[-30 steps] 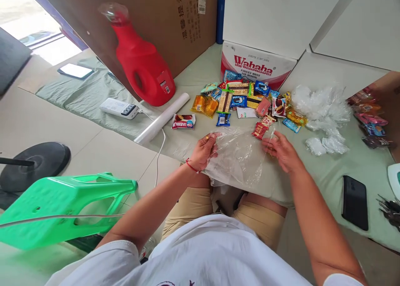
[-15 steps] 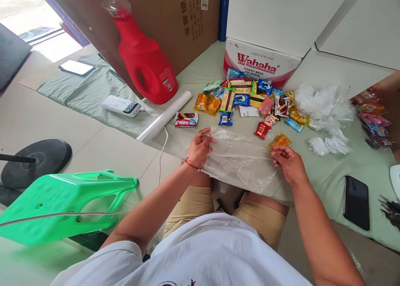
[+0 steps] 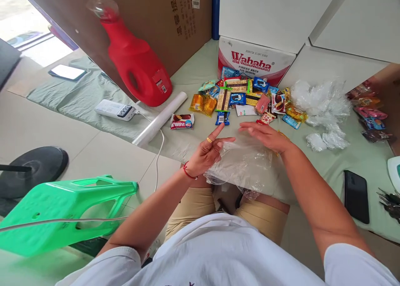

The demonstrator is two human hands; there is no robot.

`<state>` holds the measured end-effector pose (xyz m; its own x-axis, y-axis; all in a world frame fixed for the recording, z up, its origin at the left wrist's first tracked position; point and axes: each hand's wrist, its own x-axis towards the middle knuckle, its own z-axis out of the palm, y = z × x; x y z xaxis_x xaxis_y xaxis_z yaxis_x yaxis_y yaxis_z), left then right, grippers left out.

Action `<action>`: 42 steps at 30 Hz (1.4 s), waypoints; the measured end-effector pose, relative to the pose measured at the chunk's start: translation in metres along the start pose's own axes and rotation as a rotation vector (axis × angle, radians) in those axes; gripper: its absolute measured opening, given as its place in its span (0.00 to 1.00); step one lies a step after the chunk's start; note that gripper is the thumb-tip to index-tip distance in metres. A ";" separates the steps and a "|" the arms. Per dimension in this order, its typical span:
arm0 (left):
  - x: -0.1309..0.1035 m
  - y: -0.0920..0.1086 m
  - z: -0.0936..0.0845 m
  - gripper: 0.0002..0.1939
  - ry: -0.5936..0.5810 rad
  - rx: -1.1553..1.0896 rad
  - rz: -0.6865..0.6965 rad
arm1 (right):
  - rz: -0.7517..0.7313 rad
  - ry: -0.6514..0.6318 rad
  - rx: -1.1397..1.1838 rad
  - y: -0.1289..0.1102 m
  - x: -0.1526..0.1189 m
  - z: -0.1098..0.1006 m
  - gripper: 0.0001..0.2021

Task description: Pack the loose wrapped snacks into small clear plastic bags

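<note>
A sheet of clear plastic film (image 3: 243, 165), perhaps a thin bag, lies crumpled along the table's front edge, and part of it hangs over my lap. At its left end is my left hand (image 3: 206, 155), two fingers stretched forward and a ring on one. The film touches this hand's lower side. Above the film's far right part, my right hand (image 3: 265, 136) is held flat with fingers stretched out and nothing gripped. It covers most of a yellow-wrapped snack. Just beyond both hands lies a pile of wrapped snacks (image 3: 237, 98).
Left of the pile are a chocolate snack pack (image 3: 182, 121), a roll of clear film (image 3: 160, 118), a power bank (image 3: 114, 110) with a white cable and a red jug (image 3: 137, 65). Crumpled clear plastic (image 3: 321, 103) and a black phone (image 3: 356, 196) are on the right. A green stool (image 3: 62, 211) lies left.
Both hands have moved forward and closer together. My right hand has let go of the film and flattened; my left fingers have opened out. The film has sagged towards my lap.
</note>
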<state>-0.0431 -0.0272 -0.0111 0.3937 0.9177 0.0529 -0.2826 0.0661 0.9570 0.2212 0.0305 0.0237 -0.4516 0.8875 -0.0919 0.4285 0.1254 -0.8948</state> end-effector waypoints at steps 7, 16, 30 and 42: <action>0.000 -0.007 -0.009 0.36 0.087 0.132 0.019 | 0.072 -0.308 0.203 0.009 0.017 0.010 0.22; 0.018 -0.041 -0.030 0.28 0.528 0.331 -0.108 | -0.103 0.282 -0.062 0.043 0.048 0.009 0.18; 0.030 -0.035 0.005 0.18 0.211 1.425 0.161 | -0.363 0.608 -0.688 0.026 0.019 0.027 0.15; -0.014 -0.045 -0.043 0.30 -0.111 1.547 -0.062 | -0.189 0.362 -0.542 0.074 -0.148 0.082 0.18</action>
<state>-0.0739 -0.0262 -0.0672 0.4506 0.8916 -0.0434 0.8556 -0.4175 0.3060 0.2560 -0.1278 -0.0645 -0.3075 0.9089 0.2815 0.7422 0.4143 -0.5268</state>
